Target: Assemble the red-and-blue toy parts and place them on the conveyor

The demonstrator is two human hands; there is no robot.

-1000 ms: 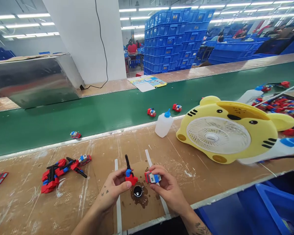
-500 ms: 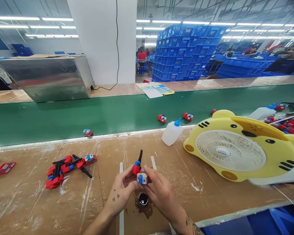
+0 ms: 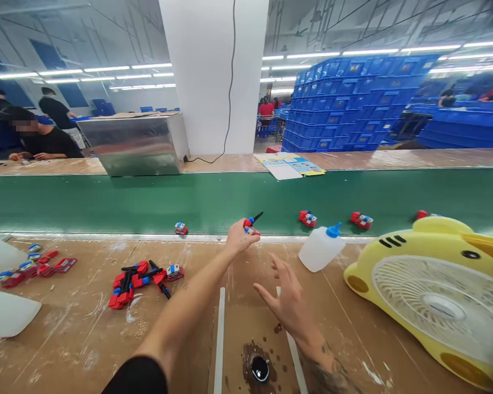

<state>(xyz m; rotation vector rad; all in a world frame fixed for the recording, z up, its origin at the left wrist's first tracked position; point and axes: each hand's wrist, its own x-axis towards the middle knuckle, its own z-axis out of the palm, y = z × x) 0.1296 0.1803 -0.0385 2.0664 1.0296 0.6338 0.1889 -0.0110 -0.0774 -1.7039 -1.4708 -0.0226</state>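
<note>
My left hand (image 3: 239,239) is stretched forward to the near edge of the green conveyor belt (image 3: 213,197). Its fingers are closed on a small red, blue and white plastic toy part (image 3: 251,230) with a black rod sticking out to the upper right. My right hand (image 3: 286,290) hangs empty over the brown work surface, thumb and fingers spread. To its right stands a white squeeze bottle (image 3: 319,249) with a blue cap. A small round dish of dark liquid (image 3: 259,369), ringed by wet stains, lies nearest me. Several similar toy parts (image 3: 125,284) make a pile at the left.
More toy parts (image 3: 308,218) rest on the belt. A yellow animal-faced fan (image 3: 439,306) takes up the right side. White bottles (image 3: 8,312) lie far left. Beyond the belt are a metal box (image 3: 135,145), a printed sheet (image 3: 290,165), blue crates (image 3: 332,117) and a seated co-worker (image 3: 45,142).
My left hand has carried the toy part forward from above the dish to the belt edge. My right hand has let go of it and opened. The view has swung left.
</note>
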